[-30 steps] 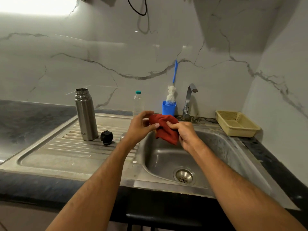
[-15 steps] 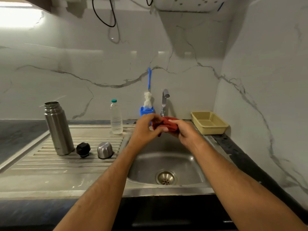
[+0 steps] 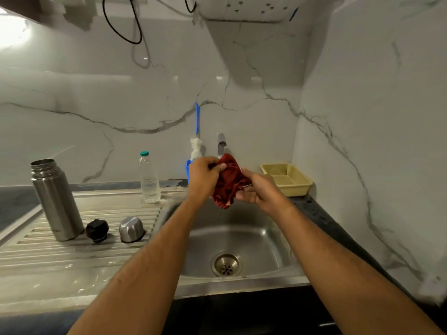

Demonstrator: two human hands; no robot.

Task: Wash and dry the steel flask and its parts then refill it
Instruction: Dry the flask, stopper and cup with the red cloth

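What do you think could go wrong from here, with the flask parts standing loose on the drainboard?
The steel flask stands open and tall on the ribbed drainboard; an arm swinging over could topple it. The black stopper and steel cap near the basin edge could get nudged in.

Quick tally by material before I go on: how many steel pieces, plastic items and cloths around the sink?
Steel: 2, flask body, steel cup lid
Plastic: 4, black stopper, water bottle, blue brush holder, yellow basket
Cloth: 1, red cloth
Total: 7
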